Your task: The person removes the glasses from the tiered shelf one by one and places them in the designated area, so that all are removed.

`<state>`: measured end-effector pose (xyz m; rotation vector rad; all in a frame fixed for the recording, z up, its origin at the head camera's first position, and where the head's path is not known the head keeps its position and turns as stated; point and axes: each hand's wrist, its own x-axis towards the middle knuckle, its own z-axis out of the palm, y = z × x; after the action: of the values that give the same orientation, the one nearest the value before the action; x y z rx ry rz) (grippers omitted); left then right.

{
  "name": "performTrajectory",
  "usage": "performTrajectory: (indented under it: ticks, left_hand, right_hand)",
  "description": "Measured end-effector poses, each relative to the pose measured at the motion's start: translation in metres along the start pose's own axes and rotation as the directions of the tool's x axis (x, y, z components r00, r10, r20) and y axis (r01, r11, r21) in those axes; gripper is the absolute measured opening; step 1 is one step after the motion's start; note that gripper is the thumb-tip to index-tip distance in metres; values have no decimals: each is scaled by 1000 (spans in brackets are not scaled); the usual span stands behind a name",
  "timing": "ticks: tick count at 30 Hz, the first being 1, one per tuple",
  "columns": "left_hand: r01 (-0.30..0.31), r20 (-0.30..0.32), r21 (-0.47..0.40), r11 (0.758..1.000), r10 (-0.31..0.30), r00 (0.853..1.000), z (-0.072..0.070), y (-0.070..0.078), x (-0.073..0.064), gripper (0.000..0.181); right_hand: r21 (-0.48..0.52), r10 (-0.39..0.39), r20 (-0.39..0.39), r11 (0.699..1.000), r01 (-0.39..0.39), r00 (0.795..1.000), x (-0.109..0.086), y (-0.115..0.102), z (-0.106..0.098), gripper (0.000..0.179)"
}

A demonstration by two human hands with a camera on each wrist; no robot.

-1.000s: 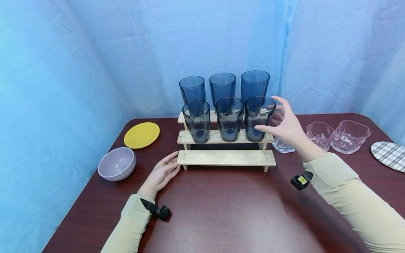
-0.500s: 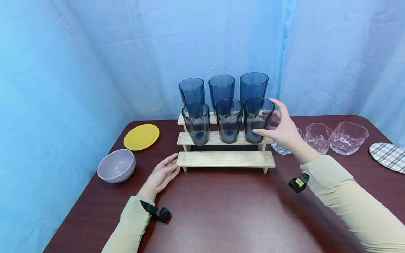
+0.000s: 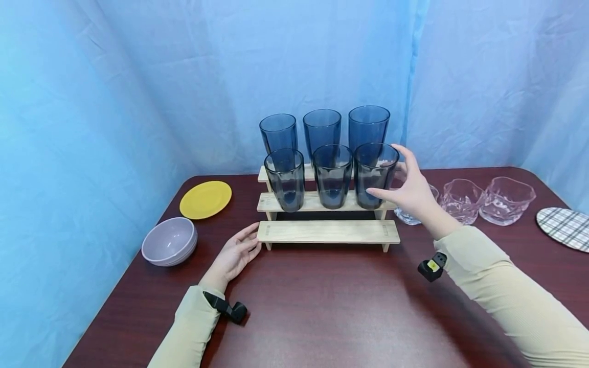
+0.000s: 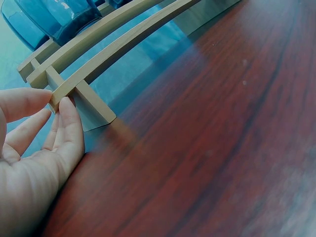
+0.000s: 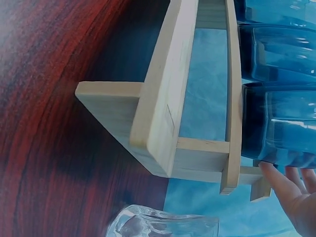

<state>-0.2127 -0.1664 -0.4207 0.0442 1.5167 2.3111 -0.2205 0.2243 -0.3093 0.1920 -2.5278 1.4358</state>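
Observation:
A three-step wooden rack [image 3: 329,231] stands on the table with blue-tinted glass tumblers upright on its upper two steps. My left hand [image 3: 234,255] pinches the left end of the lowest step; the left wrist view shows thumb and index finger [image 4: 69,118] on the plank [image 4: 123,47]. My right hand [image 3: 411,186] holds the rightmost tumbler [image 3: 371,176] of the middle row, thumb on the near side and the other fingers behind it. In the right wrist view the thumb [image 5: 276,180] is at the side of that tumbler [image 5: 281,123], which rests on the middle step.
Clear wavy glasses [image 3: 506,204] stand right of the rack, one partly behind my right hand. A checked round mat [image 3: 566,227] lies at the far right. On the left are a yellow plate [image 3: 205,199] and a lilac bowl [image 3: 169,243]. Blue curtains [image 3: 221,76] hang behind.
My right hand has closed in slightly leftward on the right tumbler of the middle row. The view has tipped a little, so everything sits slightly lower. My left hand keeps its place.

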Motion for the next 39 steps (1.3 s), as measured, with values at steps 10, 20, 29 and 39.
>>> performTrajectory:
  ticks: [10, 20, 29, 39]
  left_hand:
    - [-9, 6, 0, 1000, 9, 1000, 1, 0, 1, 60]
    - [-5, -9, -3, 1000, 5, 1000, 0, -1, 1, 59]
    - [-8, -7, -4, 1000, 7, 1000, -1, -1, 1, 59]
    - [-4, -6, -5, 1000, 4, 1000, -1, -1, 1, 59]
  right_hand:
    - [-61, -65, -77, 996, 60, 995, -5, 1, 1, 102]
    - [-124, -72, -123, 991, 56, 990, -14, 4, -2, 98]
    - [-116, -107, -173, 989, 87, 979, -27, 6, -7, 97]
    - [-74, -139, -222, 989, 126, 965, -37, 12, -16, 98]
